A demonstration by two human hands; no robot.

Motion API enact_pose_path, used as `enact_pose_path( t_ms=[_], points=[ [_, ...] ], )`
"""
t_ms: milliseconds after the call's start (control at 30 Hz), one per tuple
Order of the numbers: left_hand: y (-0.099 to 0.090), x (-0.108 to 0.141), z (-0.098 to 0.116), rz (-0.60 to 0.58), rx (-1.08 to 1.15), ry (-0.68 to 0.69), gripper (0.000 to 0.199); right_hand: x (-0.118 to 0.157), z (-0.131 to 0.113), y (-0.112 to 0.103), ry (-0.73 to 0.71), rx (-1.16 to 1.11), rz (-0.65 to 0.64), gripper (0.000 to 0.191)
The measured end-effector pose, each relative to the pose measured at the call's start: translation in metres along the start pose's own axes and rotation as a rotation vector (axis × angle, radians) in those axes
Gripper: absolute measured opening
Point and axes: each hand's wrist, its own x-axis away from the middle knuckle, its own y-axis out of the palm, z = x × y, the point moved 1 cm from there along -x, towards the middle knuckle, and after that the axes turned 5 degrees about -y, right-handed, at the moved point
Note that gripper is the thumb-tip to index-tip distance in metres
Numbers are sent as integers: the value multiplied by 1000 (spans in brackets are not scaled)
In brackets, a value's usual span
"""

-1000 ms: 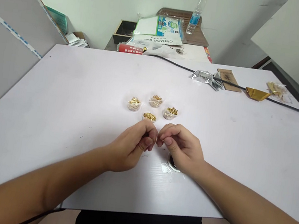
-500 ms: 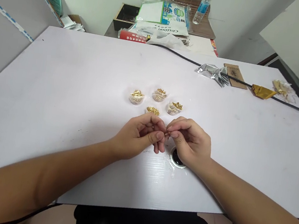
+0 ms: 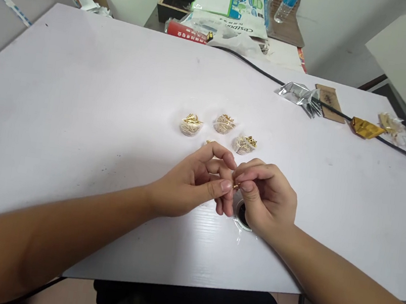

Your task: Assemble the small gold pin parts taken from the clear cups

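My right hand [image 3: 270, 196] pinches a tiny gold-coloured metal piece [image 3: 236, 186] between thumb and fingertips. On its other side, the thumb and a finger of my left hand [image 3: 199, 181] close on the same piece, with the left index finger raised off it. Beyond the hands stand small clear cups of gold-coloured metal parts: a left cup [image 3: 190, 126], a back cup [image 3: 224, 124] and a right cup [image 3: 244, 145]. My left hand mostly hides a nearer cup [image 3: 209, 142]. Beneath my right hand, a round dark-centred container [image 3: 242, 216] with a pale rim is partly covered.
Across the back right of the white table [image 3: 85, 81] runs a black cable [image 3: 251, 67]. Silver foil wrapping [image 3: 298, 94], brown cardboard [image 3: 331, 101] and gold foil [image 3: 366, 128] lie along it. Behind the table are a dark box [image 3: 176, 1], plastic packages [image 3: 242, 25] and a water bottle [image 3: 288, 3].
My left index finger has lifted from the small piece, which now shows more clearly. The view has shifted slightly, and both hands sit a little farther right in it.
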Motion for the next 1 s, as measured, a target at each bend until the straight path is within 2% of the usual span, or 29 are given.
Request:
enact_pose_path(
  t_ms=[333,500,767,1000],
  points=[
    [-1,0,0,7,0,-12,18,-3,-3,3,18,-49,-11,11],
    [0,1,2,52,-36,-7,18,-2,-1,3,45,-78,-8,11],
    [2,2,1,115,-140,80,22,1,-1,5,8,-73,24,10],
    [0,2,3,120,-216,112,21,2,1,3,-56,-70,25,12]
  ],
)
